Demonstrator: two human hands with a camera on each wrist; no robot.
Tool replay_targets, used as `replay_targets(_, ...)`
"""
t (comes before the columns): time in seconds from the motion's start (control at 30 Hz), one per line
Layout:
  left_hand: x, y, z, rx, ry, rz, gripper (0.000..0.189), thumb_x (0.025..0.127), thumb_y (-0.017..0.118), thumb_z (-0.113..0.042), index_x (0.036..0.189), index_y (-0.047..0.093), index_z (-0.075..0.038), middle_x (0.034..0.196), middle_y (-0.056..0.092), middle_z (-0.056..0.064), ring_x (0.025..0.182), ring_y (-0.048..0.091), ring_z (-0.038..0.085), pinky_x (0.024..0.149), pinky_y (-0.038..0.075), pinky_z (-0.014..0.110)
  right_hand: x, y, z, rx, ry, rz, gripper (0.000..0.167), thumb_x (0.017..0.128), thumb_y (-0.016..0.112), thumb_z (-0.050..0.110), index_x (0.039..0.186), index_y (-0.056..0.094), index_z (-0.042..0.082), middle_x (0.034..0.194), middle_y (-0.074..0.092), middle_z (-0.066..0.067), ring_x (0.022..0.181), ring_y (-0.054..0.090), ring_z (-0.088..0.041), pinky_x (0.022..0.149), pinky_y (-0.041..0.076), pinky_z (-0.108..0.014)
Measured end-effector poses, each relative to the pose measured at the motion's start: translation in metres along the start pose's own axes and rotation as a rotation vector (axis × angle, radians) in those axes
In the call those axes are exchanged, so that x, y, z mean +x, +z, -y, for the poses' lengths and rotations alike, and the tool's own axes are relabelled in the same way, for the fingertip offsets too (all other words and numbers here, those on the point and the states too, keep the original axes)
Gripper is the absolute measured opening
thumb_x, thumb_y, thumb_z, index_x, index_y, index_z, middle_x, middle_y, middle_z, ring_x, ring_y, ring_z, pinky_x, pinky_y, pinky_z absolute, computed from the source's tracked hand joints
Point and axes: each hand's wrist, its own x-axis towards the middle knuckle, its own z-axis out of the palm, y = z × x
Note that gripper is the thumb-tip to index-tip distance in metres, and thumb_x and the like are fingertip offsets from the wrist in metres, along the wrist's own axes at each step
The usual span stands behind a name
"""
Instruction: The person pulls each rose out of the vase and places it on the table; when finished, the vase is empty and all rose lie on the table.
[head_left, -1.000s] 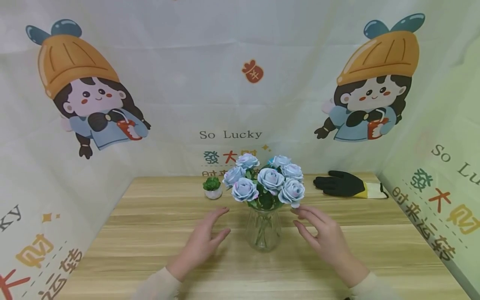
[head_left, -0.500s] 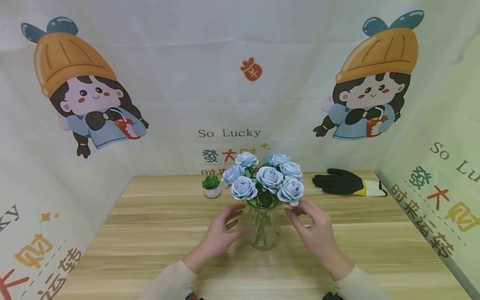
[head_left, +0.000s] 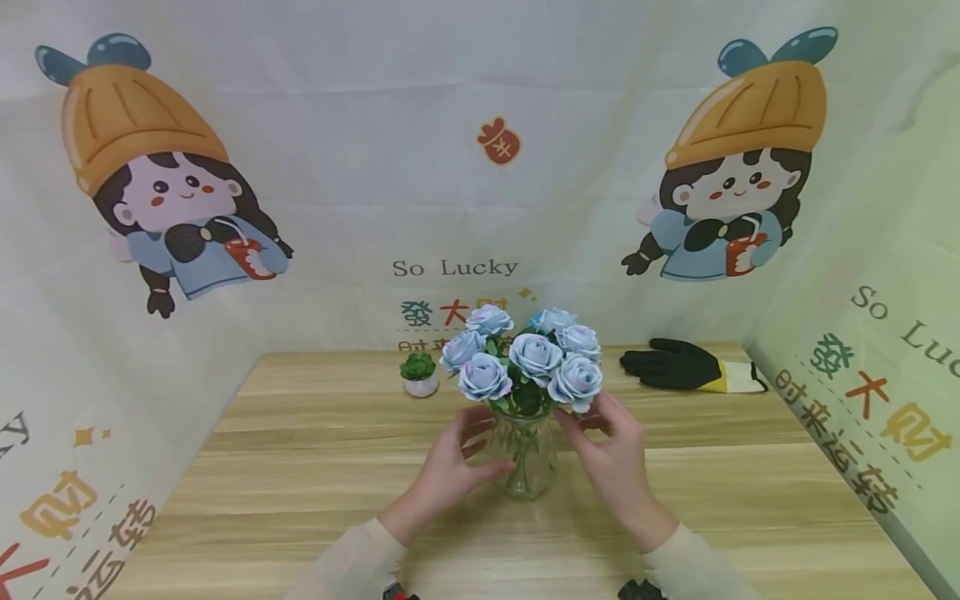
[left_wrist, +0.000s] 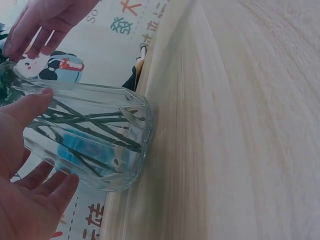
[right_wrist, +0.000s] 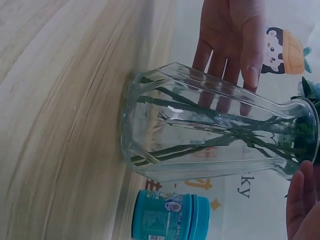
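A clear glass vase (head_left: pixel 534 471) stands upright on the table, holding light blue artificial roses (head_left: pixel 536 358) with green stems (right_wrist: pixel 200 142). My left hand (head_left: pixel 446 473) is around the vase's left side, thumb in front and fingers behind. Those fingers look fairly straight in the left wrist view, and firm contact cannot be told. At the right, my right hand (head_left: pixel 617 458) has its loosely bent fingers close to the vase's neck, just below the blooms. In the right wrist view its fingertips (right_wrist: pixel 296 187) appear at the neck; whether they touch is unclear.
Behind the vase is a teal lidded jar (right_wrist: pixel 167 215), mostly hidden in the head view. A small potted succulent (head_left: pixel 418 375) stands back left. A black work glove (head_left: pixel 671 365) lies back right. Printed cloth (head_left: pixel 337 208) encloses the wooden table (head_left: pixel 300 467).
Both hands have moved inward to the vase, the left from the left and the right from the right. The vase and roses stay in place; the view has shifted slightly.
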Motion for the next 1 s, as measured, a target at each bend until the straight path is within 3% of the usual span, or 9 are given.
replay_targets(0.2, -0.0010, 0.0022, 0.0011, 0.005, 0.011, -0.045, 0.073, 0.079, 0.088, -0.004, 0.141, 0.050, -0.005, 0.144, 0.057, 0.015, 0.136, 0.055, 0.041, 0.114, 0.049, 0.057, 0.0032, 0.0062, -0.0008, -0.018, 0.018, -0.003, 0.032, 0.081, 0.082, -0.007, 0.111, 0.074, 0.001, 0.098, 0.075, -0.014, 0.087, 0.066, -0.001, 0.067, 0.062, -0.018)
replay_targets(0.5, -0.0001, 0.0036, 0.0042, 0.034, 0.027, -0.068, 0.065, 0.082, 0.085, -0.002, 0.138, 0.053, -0.006, 0.140, 0.061, 0.014, 0.132, 0.059, 0.039, 0.108, 0.055, 0.053, 0.0029, 0.0070, 0.0025, 0.007, 0.112, -0.026, 0.022, 0.083, 0.081, -0.005, 0.103, 0.076, 0.003, 0.090, 0.076, -0.012, 0.081, 0.064, 0.002, 0.060, 0.060, -0.019)
replay_targets(0.87, -0.0002, 0.0042, 0.0040, 0.039, 0.027, -0.068, 0.065, 0.083, 0.086, -0.005, 0.138, 0.053, -0.007, 0.140, 0.061, 0.014, 0.132, 0.059, 0.039, 0.107, 0.055, 0.055, 0.0046, 0.0106, 0.0051, 0.013, 0.080, -0.069, 0.025, 0.085, 0.079, -0.006, 0.108, 0.076, 0.004, 0.094, 0.072, 0.006, 0.081, 0.063, 0.002, 0.057, 0.060, -0.020)
replay_targets(1.0, 0.0004, 0.0044, 0.0051, 0.036, 0.025, -0.065, 0.064, 0.083, 0.085, -0.006, 0.138, 0.053, -0.006, 0.140, 0.061, 0.016, 0.132, 0.059, 0.040, 0.106, 0.056, 0.055, 0.0056, 0.0095, 0.0081, 0.044, 0.088, -0.087, 0.028, 0.085, 0.076, -0.010, 0.111, 0.075, 0.001, 0.094, 0.073, -0.002, 0.082, 0.065, 0.003, 0.053, 0.060, -0.021)
